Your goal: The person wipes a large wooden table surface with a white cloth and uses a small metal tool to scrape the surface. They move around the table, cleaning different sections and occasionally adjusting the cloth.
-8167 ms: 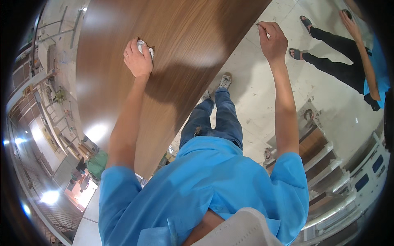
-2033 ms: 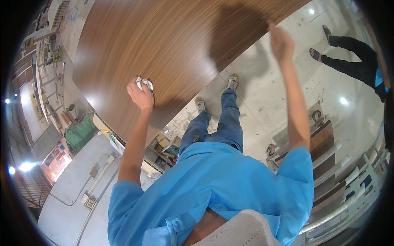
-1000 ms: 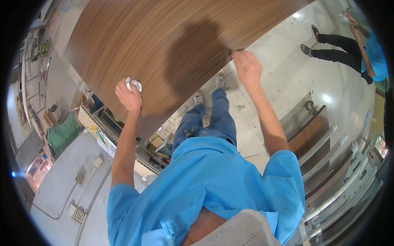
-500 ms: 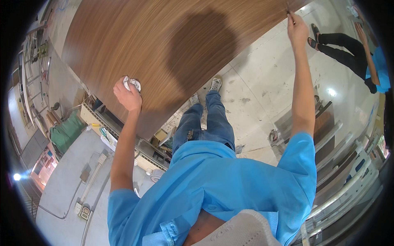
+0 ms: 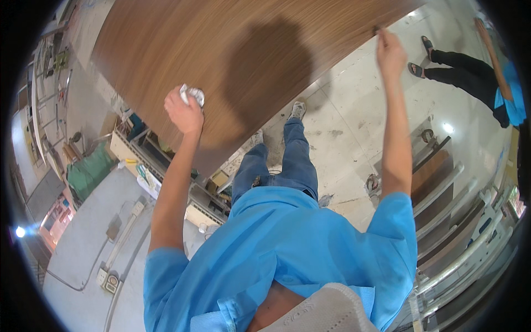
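Observation:
A large brown wood-grain board (image 5: 166, 50) spreads out in front of me. My left hand (image 5: 183, 113) is closed around a crumpled white wad (image 5: 193, 95), cloth or paper, over the near left part of the board. Out at the board's right edge, my right hand (image 5: 391, 55) is closed on a small, thin dark tool (image 5: 377, 30). Only its tip shows past the fingers, and motion blurs it, so its kind cannot be made out. Whether the tip touches the board's edge is unclear.
To my left stands a grey table (image 5: 83, 232) with a power strip (image 5: 127, 221) on it, and a green bag (image 5: 88, 172) lies beyond. White metal rails (image 5: 440, 191) rise at my right. Another person's legs in black trousers (image 5: 464, 69) are at the far right.
My left hand with the white wad has moved away from me and slightly right. My right hand has come a little nearer and left along the board's edge.

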